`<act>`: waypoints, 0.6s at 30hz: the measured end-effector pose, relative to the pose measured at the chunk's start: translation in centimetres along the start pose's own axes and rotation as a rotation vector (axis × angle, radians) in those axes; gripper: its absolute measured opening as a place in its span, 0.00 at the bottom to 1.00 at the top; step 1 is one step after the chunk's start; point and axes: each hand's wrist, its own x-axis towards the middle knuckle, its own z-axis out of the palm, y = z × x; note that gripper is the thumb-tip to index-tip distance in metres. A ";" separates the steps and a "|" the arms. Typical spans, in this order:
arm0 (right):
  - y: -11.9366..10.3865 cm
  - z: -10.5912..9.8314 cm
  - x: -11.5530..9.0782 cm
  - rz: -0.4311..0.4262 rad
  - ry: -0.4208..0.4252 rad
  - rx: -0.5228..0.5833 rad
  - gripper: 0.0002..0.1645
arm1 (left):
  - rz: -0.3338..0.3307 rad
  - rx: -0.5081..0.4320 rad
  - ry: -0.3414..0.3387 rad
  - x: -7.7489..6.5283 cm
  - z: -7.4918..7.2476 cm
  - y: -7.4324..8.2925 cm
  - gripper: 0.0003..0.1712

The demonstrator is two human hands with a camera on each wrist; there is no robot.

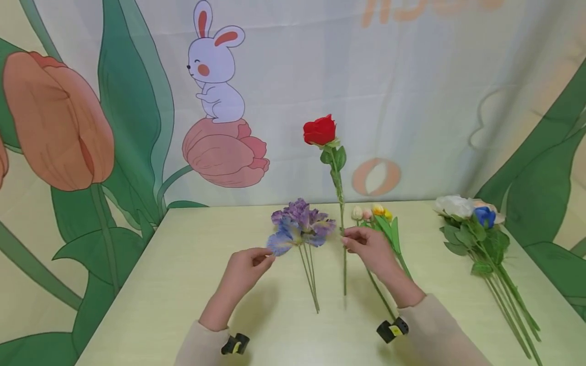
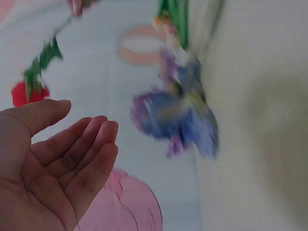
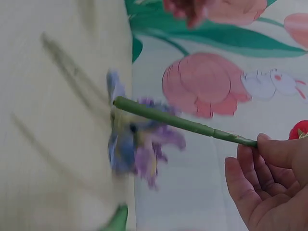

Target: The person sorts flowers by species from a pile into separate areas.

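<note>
My right hand point(image 1: 374, 251) pinches the green stem of a red rose point(image 1: 319, 130) between thumb and fingers and holds it upright above the table. In the right wrist view the lower stem point(image 3: 168, 118) sticks out from the fingertips. My left hand point(image 1: 247, 274) is held up beside a bunch of purple and blue irises point(image 1: 299, 223). Its fingers look loosely bent in the left wrist view, with nothing between them and a gap to the blurred irises point(image 2: 178, 110). The irises lie on the table, thin stems towards me.
Yellow, pink and white tulips point(image 1: 380, 211) lie behind my right hand, partly covered by it. Several white, peach and blue roses point(image 1: 480, 229) lie at the right side of the pale table point(image 1: 160, 284). A printed curtain point(image 1: 284, 76) hangs behind the table's back edge.
</note>
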 end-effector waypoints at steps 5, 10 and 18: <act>2.2 -5.3 -1.3 -0.003 0.032 -0.142 0.19 | -0.071 0.087 -0.012 -1.2 -2.9 -3.5 0.12; 4.9 -10.7 -3.0 0.002 0.078 -0.284 0.21 | -0.148 0.128 -0.045 -2.6 -5.6 -6.2 0.15; 8.9 -18.0 -6.0 0.169 0.068 -0.484 0.23 | -0.238 0.170 -0.056 -4.5 -9.1 -9.0 0.18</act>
